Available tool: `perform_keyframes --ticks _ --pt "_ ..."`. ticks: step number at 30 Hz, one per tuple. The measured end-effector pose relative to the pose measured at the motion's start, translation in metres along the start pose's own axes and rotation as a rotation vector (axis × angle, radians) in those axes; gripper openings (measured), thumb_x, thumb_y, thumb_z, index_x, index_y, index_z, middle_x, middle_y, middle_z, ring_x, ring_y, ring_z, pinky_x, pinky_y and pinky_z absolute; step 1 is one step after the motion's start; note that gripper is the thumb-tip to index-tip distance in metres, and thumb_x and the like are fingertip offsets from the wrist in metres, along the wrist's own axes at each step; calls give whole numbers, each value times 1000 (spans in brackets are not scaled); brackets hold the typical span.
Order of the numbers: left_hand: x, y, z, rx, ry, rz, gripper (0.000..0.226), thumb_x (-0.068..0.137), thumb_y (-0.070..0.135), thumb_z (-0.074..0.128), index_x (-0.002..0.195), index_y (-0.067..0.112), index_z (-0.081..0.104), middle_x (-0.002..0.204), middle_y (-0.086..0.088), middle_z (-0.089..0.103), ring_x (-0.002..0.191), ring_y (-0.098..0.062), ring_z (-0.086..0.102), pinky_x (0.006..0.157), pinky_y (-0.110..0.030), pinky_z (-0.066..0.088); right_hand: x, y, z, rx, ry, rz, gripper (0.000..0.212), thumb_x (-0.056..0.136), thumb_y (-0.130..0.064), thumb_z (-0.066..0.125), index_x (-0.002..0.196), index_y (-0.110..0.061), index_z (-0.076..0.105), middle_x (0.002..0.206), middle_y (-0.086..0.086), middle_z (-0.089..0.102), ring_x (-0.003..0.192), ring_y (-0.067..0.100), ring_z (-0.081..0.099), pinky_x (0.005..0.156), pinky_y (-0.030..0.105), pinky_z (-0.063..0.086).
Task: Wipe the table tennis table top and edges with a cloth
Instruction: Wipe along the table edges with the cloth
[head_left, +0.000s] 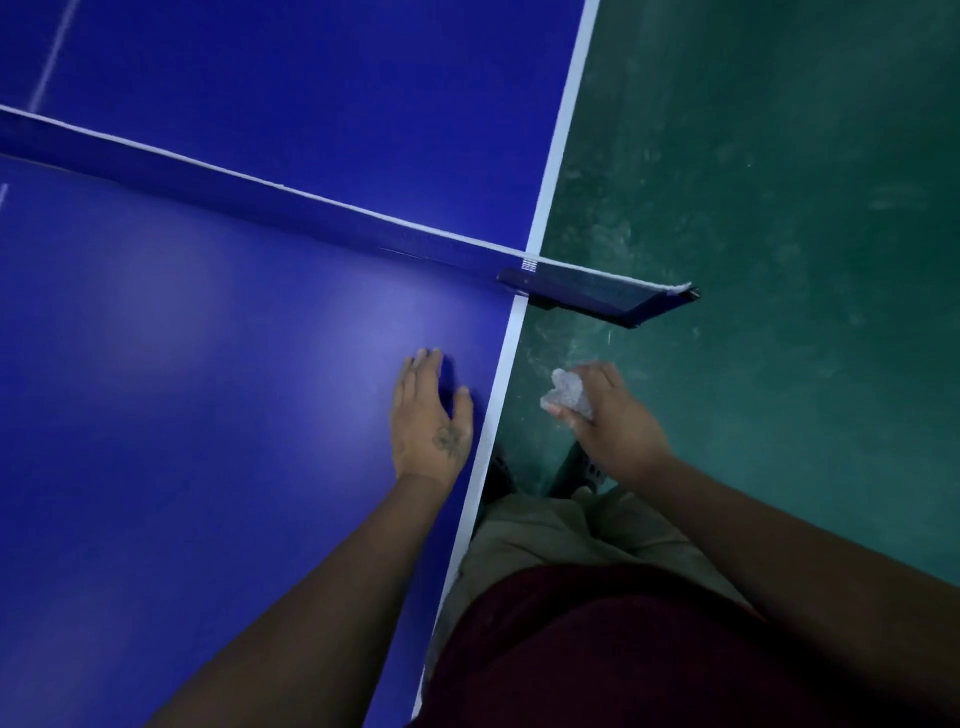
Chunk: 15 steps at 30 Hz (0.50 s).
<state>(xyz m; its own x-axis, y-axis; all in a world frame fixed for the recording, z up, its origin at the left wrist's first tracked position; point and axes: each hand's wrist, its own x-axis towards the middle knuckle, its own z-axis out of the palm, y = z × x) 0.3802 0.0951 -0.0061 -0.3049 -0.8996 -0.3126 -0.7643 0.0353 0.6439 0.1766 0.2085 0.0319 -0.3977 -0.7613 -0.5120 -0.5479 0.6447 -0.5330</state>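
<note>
You stand at the long side of a blue table tennis table (208, 441), which fills the left of the view under dim light, with a soft pale glare on its near half. A white edge line (501, 364) runs along the border next to you, and a thin white centre line (52, 57) shows on the far half. The net (234, 192), dark with a white top band, crosses the table, and its bracket (613, 299) juts past the edge over the floor (779, 182). That floor, on the right, is dark green, scuffed and streaked with pale marks.

Your left hand (428, 421) lies flat on the tabletop just inside the edge line. Its fingers are straight and close together, the thumb is spread toward the line, and it holds nothing. Your right hand (618, 421) is off the table, over the floor just beside the edge. Its fingers are curled round a crumpled pale cloth (569, 395) that sticks out on the thumb side. The cloth is apart from the table.

The table's far end and left side are cut off by the frame. Your dark red top (597, 649) and light trousers (545, 535) hide the floor under you. The dark shapes (584, 470) below your right hand are probably your shoes, though the gloom leaves them unclear.
</note>
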Motion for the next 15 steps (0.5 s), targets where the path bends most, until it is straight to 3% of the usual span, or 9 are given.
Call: perform_keyframes --ticks 3,6,11,15 --pt "-19 14 -11 -118 11 -17 58 106 20 67 159 7 49 162 -11 51 153 -27 44 128 -30 29 -4 -2 -16 -19 -15 -58 49 102 -48 68 142 -24 55 143 -5 52 112 24 64 87 32 44" --pt "-38 32 -19 -172 67 -21 55 107 24 67 158 10 51 156 -1 54 148 -19 47 121 -20 29 -9 -8 -32 -21 -42 -140 48 100 -51 69 140 -30 55 137 -11 54 112 18 63 89 34 48" --pt "-68 62 -24 -334 93 -61 59 102 41 62 157 19 53 157 6 54 149 -11 48 125 -44 42 -11 -8 -58 -31 -83 -285 46 98 -52 73 138 -35 58 134 -18 58 114 10 63 91 33 50" --pt "-93 87 -20 -417 142 -56 53 102 42 66 152 27 56 151 16 57 144 -11 54 118 -41 49 -10 -4 -87 -36 -134 -394 48 97 -55 72 139 -37 57 135 -24 56 118 4 60 93 33 49"
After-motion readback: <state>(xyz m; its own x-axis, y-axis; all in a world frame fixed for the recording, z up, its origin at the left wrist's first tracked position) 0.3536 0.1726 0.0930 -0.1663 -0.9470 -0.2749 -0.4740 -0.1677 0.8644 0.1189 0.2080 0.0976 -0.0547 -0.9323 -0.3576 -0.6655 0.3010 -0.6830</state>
